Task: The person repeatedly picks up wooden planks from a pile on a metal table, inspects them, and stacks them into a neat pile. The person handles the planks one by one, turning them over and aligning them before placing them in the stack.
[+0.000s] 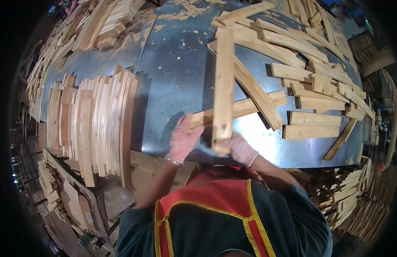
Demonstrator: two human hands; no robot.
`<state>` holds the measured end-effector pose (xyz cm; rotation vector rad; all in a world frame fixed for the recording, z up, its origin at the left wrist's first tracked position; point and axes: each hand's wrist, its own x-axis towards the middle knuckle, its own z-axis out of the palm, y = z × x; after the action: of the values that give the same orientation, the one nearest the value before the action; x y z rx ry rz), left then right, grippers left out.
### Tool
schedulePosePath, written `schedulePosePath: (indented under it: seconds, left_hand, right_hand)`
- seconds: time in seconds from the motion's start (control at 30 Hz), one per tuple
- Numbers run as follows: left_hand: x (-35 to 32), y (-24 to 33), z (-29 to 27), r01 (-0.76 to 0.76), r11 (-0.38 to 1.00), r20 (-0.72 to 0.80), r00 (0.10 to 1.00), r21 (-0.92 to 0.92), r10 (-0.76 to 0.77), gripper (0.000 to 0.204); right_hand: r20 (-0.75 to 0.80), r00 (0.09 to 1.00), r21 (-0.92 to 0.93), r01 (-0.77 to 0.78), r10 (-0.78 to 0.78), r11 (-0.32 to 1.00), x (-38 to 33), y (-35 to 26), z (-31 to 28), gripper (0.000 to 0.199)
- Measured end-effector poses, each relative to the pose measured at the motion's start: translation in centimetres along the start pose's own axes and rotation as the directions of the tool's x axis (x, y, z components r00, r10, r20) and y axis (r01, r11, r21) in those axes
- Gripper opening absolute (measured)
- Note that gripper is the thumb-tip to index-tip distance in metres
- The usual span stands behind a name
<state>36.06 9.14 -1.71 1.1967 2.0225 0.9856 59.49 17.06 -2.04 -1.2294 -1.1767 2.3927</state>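
Observation:
A pink-and-white work glove covers each of my hands. My right hand (241, 148) is closed on the near end of a long wooden board (224, 81), which points away from me and shows a few small knots near that end. Beneath it, a second wooden plank (245, 107) runs crosswise, and my left hand (184, 139) grips its left end between thumb and fingers. Another plank (258, 94) lies at a slant over the right part of the crosswise one. The raised board hides part of the crosswise plank and some of my right fingers.
A dark metal-topped table (173, 81) spreads ahead, dotted with wood chips. At left stands a tight row of boards (93, 124), with another stack (106, 25) farther back. Loose planks (309, 94) are scattered at right. More cut wood (346, 197) is piled below the table at right.

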Motion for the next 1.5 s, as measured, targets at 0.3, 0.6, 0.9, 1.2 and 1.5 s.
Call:
schedulePosePath:
  seconds: [0.3, 0.6, 0.9, 1.2, 1.5]
  left_hand:
    - [-3.5, -0.6, 1.5, 0.124, 0.944, 0.191, 0.963, 0.307, -0.188, 0.078]
    - [0.0, 7.3, 0.4, 0.17, 0.985, 0.231, 0.959, -0.016, -0.162, 0.107]
    - [-2.8, -0.7, -19.9, 0.348, 0.771, -0.18, 0.844, -0.533, -0.505, 0.011]
    - [-14.9, -24.8, -43.7, 0.425, 0.647, -0.509, 0.858, 0.633, -0.066, 0.055]
    - [-14.4, -28.1, -53.1, 0.663, 0.542, -0.32, 0.736, 0.516, -0.597, 0.129]
  right_hand:
    - [-0.251, 0.789, -0.803, 0.154, -0.561, 0.576, 6.6, -20.0, -12.2, 0.091]
    - [-0.12, 0.914, -0.332, 0.33, -0.387, 0.883, 9.9, -10.6, -1.7, 0.087]
    - [0.329, 0.933, -0.894, 0.26, -0.142, -0.365, 7.5, -11.2, -4.1, 0.122]
    - [0.023, 0.981, -0.876, 0.113, -0.192, 0.469, 12.3, -9.1, 0.9, 0.078]
    - [0.031, 0.99, -0.885, -0.036, 0.137, 0.463, 16.3, -1.8, 30.8, 0.073]
